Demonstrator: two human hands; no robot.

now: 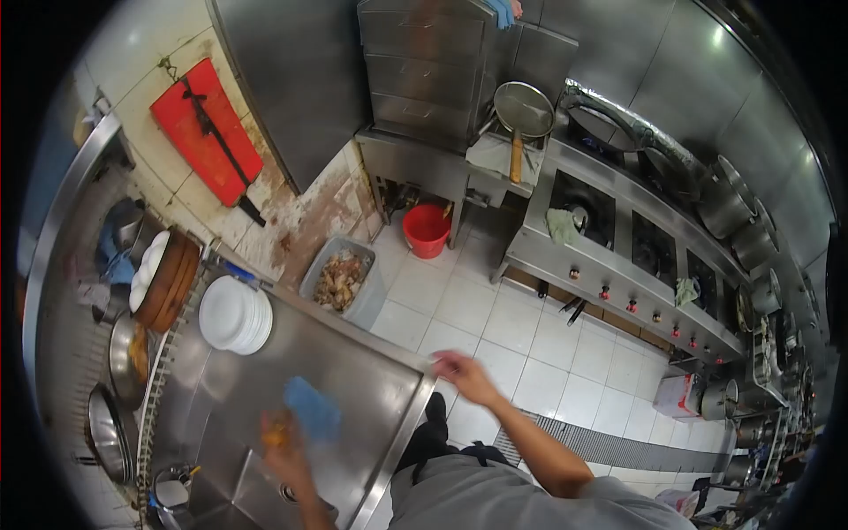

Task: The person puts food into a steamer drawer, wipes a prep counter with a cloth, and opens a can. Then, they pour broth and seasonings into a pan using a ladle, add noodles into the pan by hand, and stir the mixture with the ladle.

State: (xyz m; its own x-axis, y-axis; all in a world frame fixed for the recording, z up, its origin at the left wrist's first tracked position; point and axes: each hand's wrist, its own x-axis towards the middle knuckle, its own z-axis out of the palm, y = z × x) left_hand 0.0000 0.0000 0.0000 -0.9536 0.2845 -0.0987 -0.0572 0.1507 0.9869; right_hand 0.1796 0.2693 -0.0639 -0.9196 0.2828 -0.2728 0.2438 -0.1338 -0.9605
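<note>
Over the steel sink counter (353, 353), my left hand (284, 455) is blurred by motion. Its fingers are closed around a small orange-yellow thing (276, 433) whose kind I cannot make out. Just beyond that hand is a blue cloth (312, 408), also smeared; whether the hand touches it I cannot tell. My right hand (459, 369) is by the counter's right corner, its fingers pointing left and too blurred to read; I see nothing in it. A stack of white plates (234, 315) stands at the counter's far left, away from both hands.
A grey bin (367, 296) of scraps and a red bucket (427, 231) stand on the tiled floor. The stove (587, 265) is at the right, with a strainer (523, 110) near it. A rack at left holds metal bowls (108, 433) and a steamer basket (172, 287).
</note>
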